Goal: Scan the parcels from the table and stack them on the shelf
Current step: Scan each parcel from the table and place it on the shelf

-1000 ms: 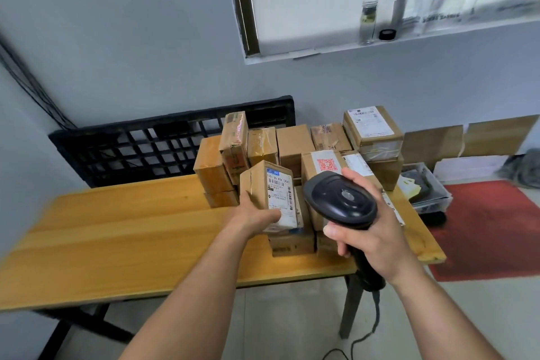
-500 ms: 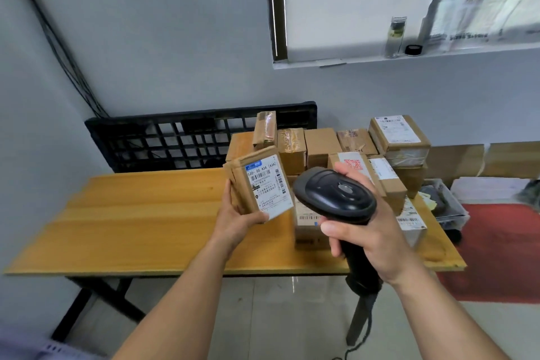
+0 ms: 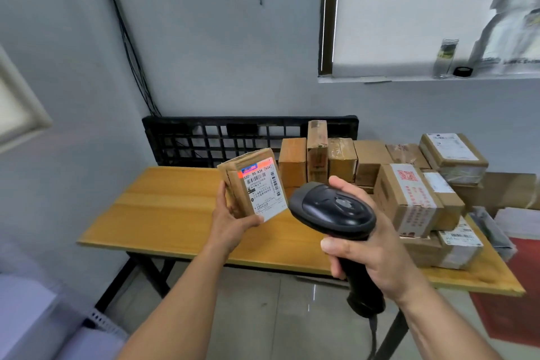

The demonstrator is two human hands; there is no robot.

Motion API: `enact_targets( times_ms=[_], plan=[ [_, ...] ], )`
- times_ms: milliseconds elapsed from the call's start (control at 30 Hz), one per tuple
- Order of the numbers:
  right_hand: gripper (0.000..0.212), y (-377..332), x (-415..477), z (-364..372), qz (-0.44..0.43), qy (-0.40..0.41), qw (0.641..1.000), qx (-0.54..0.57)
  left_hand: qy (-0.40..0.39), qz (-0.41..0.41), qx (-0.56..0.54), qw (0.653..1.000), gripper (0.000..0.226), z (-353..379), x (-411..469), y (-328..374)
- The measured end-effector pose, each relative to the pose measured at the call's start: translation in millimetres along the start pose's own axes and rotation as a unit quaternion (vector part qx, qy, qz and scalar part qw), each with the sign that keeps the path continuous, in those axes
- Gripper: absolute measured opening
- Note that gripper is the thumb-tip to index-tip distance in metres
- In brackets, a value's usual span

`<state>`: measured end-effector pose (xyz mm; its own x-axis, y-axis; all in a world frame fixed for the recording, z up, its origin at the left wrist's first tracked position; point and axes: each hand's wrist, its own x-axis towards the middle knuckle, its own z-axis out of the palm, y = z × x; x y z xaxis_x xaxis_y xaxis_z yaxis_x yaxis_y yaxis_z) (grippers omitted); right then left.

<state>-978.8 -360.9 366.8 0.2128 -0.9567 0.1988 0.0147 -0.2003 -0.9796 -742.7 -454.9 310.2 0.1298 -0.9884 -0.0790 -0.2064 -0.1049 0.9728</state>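
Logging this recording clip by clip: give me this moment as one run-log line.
phase: scanning | left hand: holds parcel, label facing scanner | right hand: grips scanner | red glow on label | other parcels on table

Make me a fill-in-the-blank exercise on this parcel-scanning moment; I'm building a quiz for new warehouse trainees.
1. The left hand holds a small brown cardboard parcel with its white shipping ____ facing the camera.
2. The right hand grips a black handheld barcode ____.
3. A red glow falls on the ____ edge of the held parcel's label.
4. The other brown cardboard parcels sit on a ____ table.

Missing words: label; scanner; top; wooden
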Motion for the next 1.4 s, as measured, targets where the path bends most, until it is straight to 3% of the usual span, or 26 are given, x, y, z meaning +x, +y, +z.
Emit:
enact_targets(
  times_ms=[467,1067,1400],
  plan=[
    [0.100,9.5,-9.9,78.1,0.035,-0.041,0.998,0.026,0.044,-0.023,-0.023,0.998,0.115,-85.3,-36.0,-31.6],
    [0.096,12.9,10.1,149.4,-0.015,-0.222,0.974,0.038,0.264,-0.026,-0.009,0.964,0.114,-176.4,-152.0,-32.6],
    [0.096,10.4,11.1,195.1,-0.042,-0.303,0.949,0.082,0.370,-0.041,0.025,0.928,0.097,-206.3,-213.4,-26.9]
  ],
)
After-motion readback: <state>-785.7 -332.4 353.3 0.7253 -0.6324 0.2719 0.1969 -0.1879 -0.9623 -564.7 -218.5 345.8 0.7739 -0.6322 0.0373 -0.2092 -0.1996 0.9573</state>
